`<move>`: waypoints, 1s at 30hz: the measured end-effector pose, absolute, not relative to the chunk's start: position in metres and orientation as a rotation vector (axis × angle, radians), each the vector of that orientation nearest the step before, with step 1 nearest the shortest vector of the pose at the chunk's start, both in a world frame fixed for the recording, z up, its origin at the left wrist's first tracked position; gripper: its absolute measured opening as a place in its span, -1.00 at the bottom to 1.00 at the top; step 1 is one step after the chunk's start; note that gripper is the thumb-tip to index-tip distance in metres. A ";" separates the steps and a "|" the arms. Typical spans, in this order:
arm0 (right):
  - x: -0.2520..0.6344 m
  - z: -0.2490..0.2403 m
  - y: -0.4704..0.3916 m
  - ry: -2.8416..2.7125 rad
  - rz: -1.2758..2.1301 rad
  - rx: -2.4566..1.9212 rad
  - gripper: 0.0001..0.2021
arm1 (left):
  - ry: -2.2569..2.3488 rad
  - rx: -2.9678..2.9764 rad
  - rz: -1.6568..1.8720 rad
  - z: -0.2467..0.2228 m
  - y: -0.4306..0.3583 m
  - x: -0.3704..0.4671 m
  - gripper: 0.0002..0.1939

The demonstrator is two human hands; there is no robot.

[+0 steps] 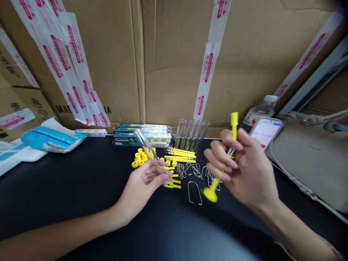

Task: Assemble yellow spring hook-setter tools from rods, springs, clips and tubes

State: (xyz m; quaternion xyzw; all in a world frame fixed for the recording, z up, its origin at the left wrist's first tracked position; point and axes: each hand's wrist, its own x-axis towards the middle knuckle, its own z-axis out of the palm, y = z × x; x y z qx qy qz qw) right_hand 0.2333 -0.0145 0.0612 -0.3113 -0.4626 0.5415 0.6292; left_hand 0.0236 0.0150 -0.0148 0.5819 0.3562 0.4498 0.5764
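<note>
My left hand (150,177) is closed around the lower part of a clear tube (145,142) with yellow print, which tilts up to the left. Raised on the right, my right hand (239,163) grips a yellow plunger (234,125); its round yellow disc end points down and is blurred. Between and behind the hands lie yellow caps (138,156), yellow rods (181,154) with metal parts, small yellow pieces (174,183), springs (179,170) and bent wire hooks (195,192). Several clear tubes (190,134) stand upright behind them.
Small stacked boxes (141,136) stand by the cardboard wall (174,65). At the left is a blue and white packet (51,137). On the right are a bottle (261,108), a phone (266,132) leaning on it and a beige bag (312,156). The tabletop (163,232) is black.
</note>
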 end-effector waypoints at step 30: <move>0.185 -0.016 -0.032 -1.511 1.472 -1.162 -0.48 | 0.721 1.222 1.173 -0.012 0.016 0.013 -0.55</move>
